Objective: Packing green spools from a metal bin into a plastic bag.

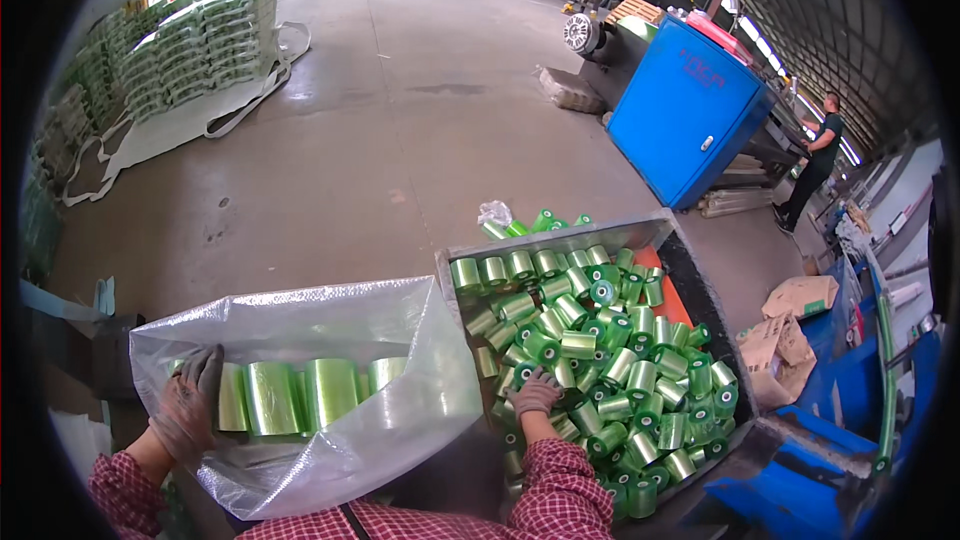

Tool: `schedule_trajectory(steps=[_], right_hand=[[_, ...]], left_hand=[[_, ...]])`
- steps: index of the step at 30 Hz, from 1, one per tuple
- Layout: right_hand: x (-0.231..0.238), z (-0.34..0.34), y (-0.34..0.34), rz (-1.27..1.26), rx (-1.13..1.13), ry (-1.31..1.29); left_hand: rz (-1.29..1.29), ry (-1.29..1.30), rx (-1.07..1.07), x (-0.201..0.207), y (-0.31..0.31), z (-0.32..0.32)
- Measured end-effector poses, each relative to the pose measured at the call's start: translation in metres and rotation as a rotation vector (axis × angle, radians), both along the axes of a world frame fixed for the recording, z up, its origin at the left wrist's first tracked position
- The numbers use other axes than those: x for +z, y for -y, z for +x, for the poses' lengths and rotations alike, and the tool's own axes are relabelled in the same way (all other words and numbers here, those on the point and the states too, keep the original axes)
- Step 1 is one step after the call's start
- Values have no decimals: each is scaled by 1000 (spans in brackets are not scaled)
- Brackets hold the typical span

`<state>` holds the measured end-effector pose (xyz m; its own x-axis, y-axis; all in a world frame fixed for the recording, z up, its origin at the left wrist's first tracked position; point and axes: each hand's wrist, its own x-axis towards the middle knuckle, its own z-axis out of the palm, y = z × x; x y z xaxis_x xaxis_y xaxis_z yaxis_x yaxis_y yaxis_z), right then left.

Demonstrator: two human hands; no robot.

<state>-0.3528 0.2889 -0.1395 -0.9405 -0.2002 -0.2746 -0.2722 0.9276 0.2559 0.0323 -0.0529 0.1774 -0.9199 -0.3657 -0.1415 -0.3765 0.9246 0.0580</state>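
Note:
Rolls of glossy green film stand in a row inside a clear plastic bag at the left. My left hand, in a thin grey glove, is at the bag's left end, fingers stretched up beside the end roll. To the right, a large metal-edged bin holds a heap of small green film rolls, lying at many angles. My right hand, also gloved, lies over the heap's left side with fingers spread; whether it touches a roll firmly is hard to see.
Beyond the bin lie loose rolls. A blue cabinet stands at far right, with another person past it. Brown paper sacks sit right of the bin. Stacked bagged goods stand at far left.

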Motion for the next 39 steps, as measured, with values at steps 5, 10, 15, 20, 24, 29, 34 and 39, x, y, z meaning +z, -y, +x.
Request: schedule_trajectory(steps=[5,10,15,20,24,29,34,39], right_hand=[[-31,-10,17,-84,-369,46],[-60,-1,14,-543,-443,-87],[-97,17,-100,-1173,-518,-442],[-15,61,-135,-1160,-542,-183],[67,38,-70,-738,89,-145],[69,-33,-10,-368,288,-180],[3,-107,25,132,72,159],[48,-94,30,92,-126,348]], left_hand=[[-28,13,-56,-15,10,-2],[-44,15,21,10,-7,11],[-18,-10,-83,-8,4,0],[19,-14,-138,0,4,-9],[-26,-119,-22,-7,4,13],[12,-104,-23,-13,2,7],[-38,-77,-58,-18,5,4],[-40,-19,38,-25,10,18]])
